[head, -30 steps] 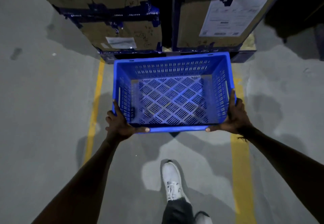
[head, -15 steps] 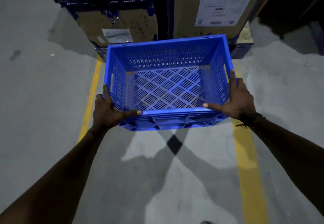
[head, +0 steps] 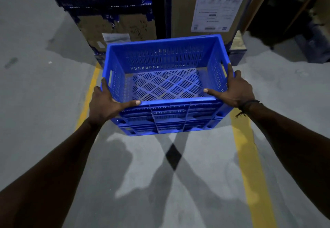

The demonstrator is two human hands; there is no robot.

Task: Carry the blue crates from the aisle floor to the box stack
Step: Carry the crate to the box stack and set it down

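grey concrete floor (head: 35, 120) bears yellow lines (head: 250, 165) and stacked cardboard boxes (head: 114, 24).

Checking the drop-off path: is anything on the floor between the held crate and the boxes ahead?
Nothing visible. The slotted blue plastic crate, gripped by the left hand and right hand, is right before the taped cardboard box stack; the floor directly beneath the crate is hidden.

From where I sat, the blue crate (head: 166, 84) hid the lower part of the cardboard boxes (head: 114, 20) behind it, whose tops ran off the upper edge. I could not read the white label (head: 217, 11) above the crate; its print was too small. Both hands' fingers beyond the crate's side walls were out of sight.
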